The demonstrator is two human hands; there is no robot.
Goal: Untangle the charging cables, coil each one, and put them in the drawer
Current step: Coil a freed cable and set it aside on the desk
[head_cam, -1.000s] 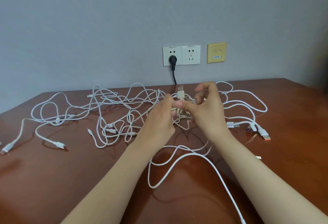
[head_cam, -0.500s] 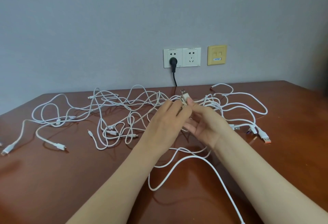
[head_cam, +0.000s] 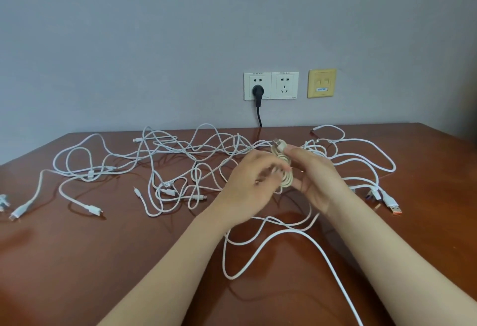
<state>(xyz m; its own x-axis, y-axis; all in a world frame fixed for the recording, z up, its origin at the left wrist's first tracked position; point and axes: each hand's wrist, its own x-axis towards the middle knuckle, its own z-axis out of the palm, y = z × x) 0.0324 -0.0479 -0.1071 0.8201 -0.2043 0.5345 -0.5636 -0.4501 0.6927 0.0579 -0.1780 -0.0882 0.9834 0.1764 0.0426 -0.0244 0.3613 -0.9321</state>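
Cream coil (head_cam: 285,174), frame centre, sits clamped in my right hand (head_cam: 318,181); my left hand (head_cam: 247,186) blurs beside it, fingers curled, grip impossible to tell. Should its tail snag the white tangle (head_cam: 236,143) behind, a tug could spring the loops.

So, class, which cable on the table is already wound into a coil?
The cream cable, held by the left hand and right hand, with its USB plug pointing up. The white cables all lie loose and tangled on the table.
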